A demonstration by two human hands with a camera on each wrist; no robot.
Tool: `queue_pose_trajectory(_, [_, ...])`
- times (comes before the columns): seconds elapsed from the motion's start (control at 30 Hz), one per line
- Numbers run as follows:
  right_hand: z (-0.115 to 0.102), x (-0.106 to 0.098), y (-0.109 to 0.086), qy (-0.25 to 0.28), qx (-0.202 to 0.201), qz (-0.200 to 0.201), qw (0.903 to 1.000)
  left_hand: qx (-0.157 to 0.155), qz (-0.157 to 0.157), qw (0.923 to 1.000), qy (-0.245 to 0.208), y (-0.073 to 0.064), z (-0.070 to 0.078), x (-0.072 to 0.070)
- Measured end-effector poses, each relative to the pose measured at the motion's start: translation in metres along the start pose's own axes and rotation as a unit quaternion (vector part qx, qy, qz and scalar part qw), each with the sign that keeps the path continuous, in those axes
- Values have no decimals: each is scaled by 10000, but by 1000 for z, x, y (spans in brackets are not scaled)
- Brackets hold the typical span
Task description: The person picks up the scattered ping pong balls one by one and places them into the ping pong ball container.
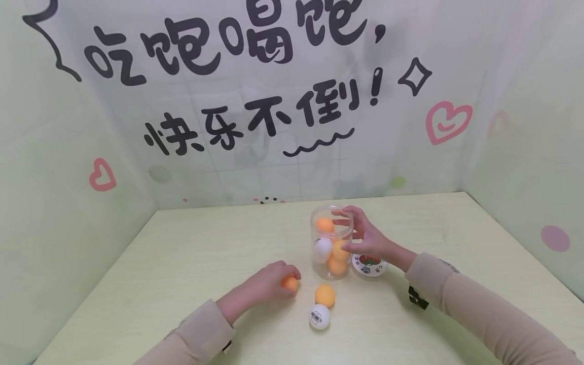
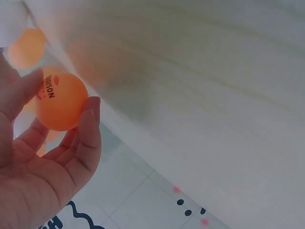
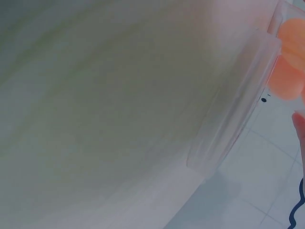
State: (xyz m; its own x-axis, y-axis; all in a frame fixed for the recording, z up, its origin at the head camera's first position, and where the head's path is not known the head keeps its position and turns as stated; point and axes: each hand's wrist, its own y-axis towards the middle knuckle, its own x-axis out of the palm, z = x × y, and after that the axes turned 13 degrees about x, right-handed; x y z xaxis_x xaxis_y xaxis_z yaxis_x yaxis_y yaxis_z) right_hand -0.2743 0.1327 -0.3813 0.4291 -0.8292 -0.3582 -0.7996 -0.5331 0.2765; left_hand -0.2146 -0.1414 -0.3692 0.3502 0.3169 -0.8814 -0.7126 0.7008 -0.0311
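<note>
An orange ping-pong ball (image 1: pixel 290 283) is pinched between the thumb and fingers of my left hand (image 1: pixel 262 285), low over the table left of the jar. In the left wrist view, dark lettering shows on this ball (image 2: pixel 63 102). My right hand (image 1: pixel 371 237) holds a clear plastic jar (image 1: pixel 316 267) from its right side, fingers around the upper wall. The jar stands upright, uncapped, with several orange balls and a white ball (image 1: pixel 323 247) inside. Just in front of it, a loose orange ball (image 1: pixel 325 295) and a printed white ball (image 1: pixel 319 317) lie close together.
A round lid (image 1: pixel 369 266) with a printed picture lies flat right of the jar, below my right wrist; its edge (image 3: pixel 233 109) shows in the right wrist view. The pale table (image 1: pixel 219 238) ends at a back wall sheet (image 1: pixel 255 172) with lettering. Side sheets flank the table.
</note>
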Motion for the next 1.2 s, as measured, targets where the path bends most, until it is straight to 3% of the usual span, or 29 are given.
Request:
queue_pose_trajectory(0.2, [1, 0, 0, 9, 14, 24, 10000, 110, 265, 9996, 63, 2, 0, -7])
queue_pose_trajectory(0.4, [2, 0, 1, -18, -60, 45, 10000, -85, 779, 9969, -122, 4, 5, -20])
queue_pose_trajectory(0.67, [1, 1, 0, 24, 87, 73, 9999, -276, 1621, 9860, -288, 11, 11, -38])
queue_pose_trajectory(0.83, [3, 1, 1, 67, -47, 48, 10000, -242, 2026, 9780, -431, 16, 16, -49])
queue_pose_trajectory(1.0, [6, 1, 3, 135, -268, -7, 9995, -143, 2312, 9716, -493, 21, 22, -59])
queue_pose_trajectory(1.2, [6, 0, 3, 166, -206, -2, 9996, -37, 2482, 9670, -567, 26, 28, -70])
